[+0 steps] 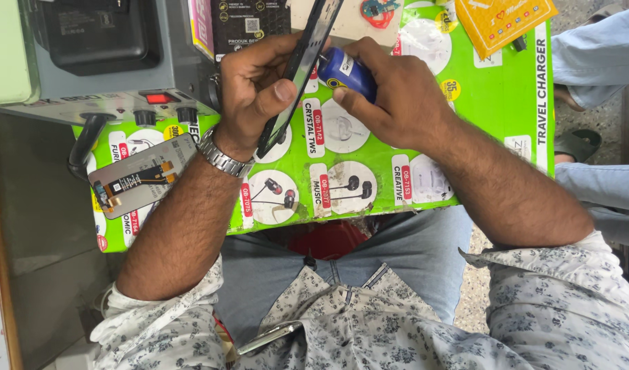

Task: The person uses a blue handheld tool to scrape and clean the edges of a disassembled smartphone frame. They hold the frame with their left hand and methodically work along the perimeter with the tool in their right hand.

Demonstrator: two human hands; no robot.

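Your left hand (259, 89) holds a thin dark phone frame (297, 72) edge-on to you, thumb pressed on its near face and fingers wrapped behind. Its long axis runs from the top middle of the green board (492, 137) down and to the left, toward your left wrist. Your right hand (390, 96) is closed around a small blue tube (345, 72), fingers pinching its body, and the tube's end points left, right at the frame's edge; whether the tip touches the frame cannot be told. So the tube lies just to the right of the frame, crosswise to its long axis, and the right hand is the nearer one to that edge.

The board rests across your lap as a work surface. Near its left edge lies a grey screen panel (141, 177) with a flex cable showing, well apart from both hands. Beyond the board's far left corner stands a grey power unit (115, 62) with a red switch and knobs. A yellow card (503, 20) sits at the far right corner. Another person's sleeve (595, 55) shows past the right edge.
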